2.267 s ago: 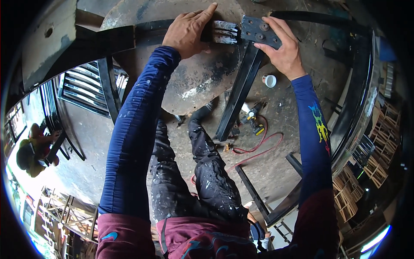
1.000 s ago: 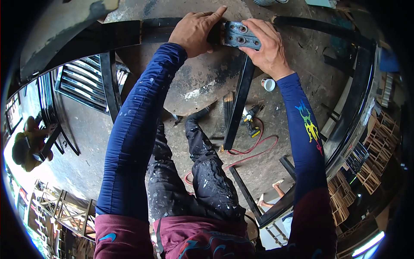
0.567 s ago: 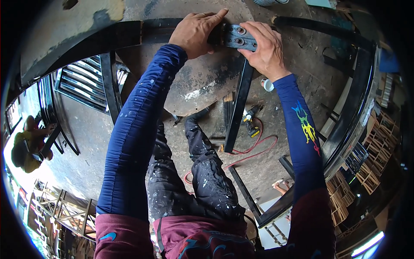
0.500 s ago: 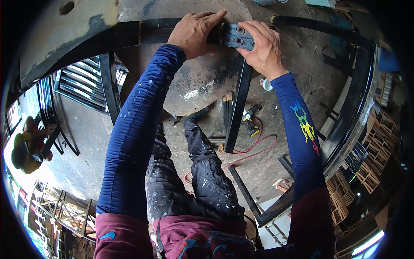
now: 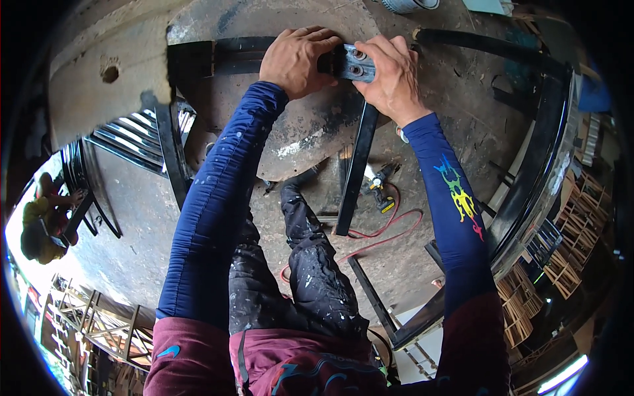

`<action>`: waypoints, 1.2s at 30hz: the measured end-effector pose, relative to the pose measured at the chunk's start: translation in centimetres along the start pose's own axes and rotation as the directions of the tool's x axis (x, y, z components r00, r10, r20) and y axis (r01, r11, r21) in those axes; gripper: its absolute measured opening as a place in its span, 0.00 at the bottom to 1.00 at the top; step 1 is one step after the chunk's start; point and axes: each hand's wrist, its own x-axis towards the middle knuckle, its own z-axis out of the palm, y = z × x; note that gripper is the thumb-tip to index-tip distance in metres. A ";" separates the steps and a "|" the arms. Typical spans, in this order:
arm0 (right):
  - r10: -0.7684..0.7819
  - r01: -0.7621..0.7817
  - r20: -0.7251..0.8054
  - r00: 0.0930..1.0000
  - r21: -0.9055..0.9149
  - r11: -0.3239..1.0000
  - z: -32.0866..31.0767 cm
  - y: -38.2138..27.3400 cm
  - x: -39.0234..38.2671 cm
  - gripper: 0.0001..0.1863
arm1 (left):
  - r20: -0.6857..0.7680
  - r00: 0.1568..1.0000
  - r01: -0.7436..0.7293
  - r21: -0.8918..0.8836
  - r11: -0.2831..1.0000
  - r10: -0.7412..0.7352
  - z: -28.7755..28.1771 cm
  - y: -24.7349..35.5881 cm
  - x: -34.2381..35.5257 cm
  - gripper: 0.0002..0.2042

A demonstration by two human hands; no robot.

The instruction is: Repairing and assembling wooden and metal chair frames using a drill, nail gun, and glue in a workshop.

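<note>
My left hand (image 5: 302, 63) is wrapped over a black bar (image 5: 244, 55) that comes in from the left at the top of the view. Just right of it, a blue-grey metal bracket (image 5: 348, 68) with bolts and washers sits at the bar's end. My right hand (image 5: 393, 79) closes on the bracket's right end, thumb underneath and fingers over the top. Its far end is hidden by that hand. Below the bracket, a black leg (image 5: 356, 168) slants down toward the floor.
On the floor lie a yellow-and-black power tool (image 5: 382, 195) and a red hose (image 5: 396, 228). A pale board with a hole (image 5: 112, 99) juts in at upper left. Curved black frame pieces (image 5: 548, 132) stand at right. Another person (image 5: 46, 224) crouches at far left.
My right hand and the bracket have shifted left, closer to my left hand, and less of the bracket shows. The pale board at upper left appears lower and covers more of the black bar.
</note>
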 end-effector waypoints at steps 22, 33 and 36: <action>0.202 -0.157 -0.116 0.973 0.312 0.937 -1.0 1.6 -2.6 0.40 | -0.019 0.999 -0.034 0.040 0.999 0.035 -0.8 1.8 2.0 0.34; 0.275 -0.231 -0.038 0.961 0.443 0.866 -1.9 4.3 -2.9 0.68 | 0.068 0.996 0.055 -0.056 0.997 -0.052 -2.4 3.0 3.1 0.35; 0.294 -0.236 -0.057 0.954 0.463 0.854 -2.0 5.3 -4.7 0.66 | 0.097 0.993 0.069 -0.083 0.994 -0.061 -2.4 3.1 3.7 0.35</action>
